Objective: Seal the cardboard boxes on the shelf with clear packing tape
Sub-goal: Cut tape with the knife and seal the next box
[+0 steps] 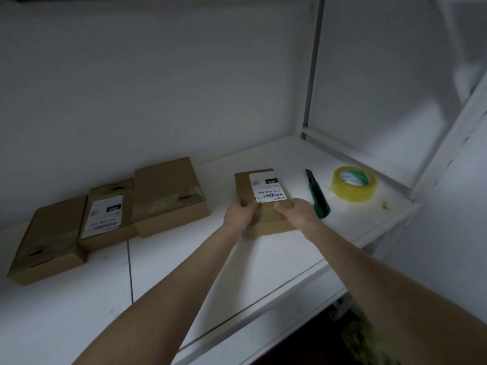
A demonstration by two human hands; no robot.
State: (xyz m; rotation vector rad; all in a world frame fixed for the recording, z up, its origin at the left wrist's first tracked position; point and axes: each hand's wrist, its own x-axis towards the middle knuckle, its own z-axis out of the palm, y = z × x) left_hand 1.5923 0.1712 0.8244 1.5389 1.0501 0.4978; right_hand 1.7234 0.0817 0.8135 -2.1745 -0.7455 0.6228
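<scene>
Left grip: the left hand (238,212) clasps the labelled box (264,219) at its near left corner, fingers curled round the edge.
Right grip: the right hand (295,210) clasps the same box at its near right corner, fingers bent onto the top face.
Box: it lies flat on the white shelf (210,259), with its label (267,190) facing up on the far half.
Handling: probably light and stiff, with smooth faces. The edges and corners look the safest places to hold. Pressing mid-panel could dent the cardboard, and the flap seam has to stay uncovered for taping.
Knife: the green knife (317,194) lies just right of the labelled box, close beside the right hand.
Tape roll: the tape roll (353,184) lies flat further right of the labelled box, beyond the knife, untouched.
Other boxes: left of the labelled box, apart from it, are the large box (168,196), the middle box (105,214) and the far box (48,238), packed close together. Glossy strips on them look like tape.
Stage: this box seems to be being squared up before tape goes on.
</scene>
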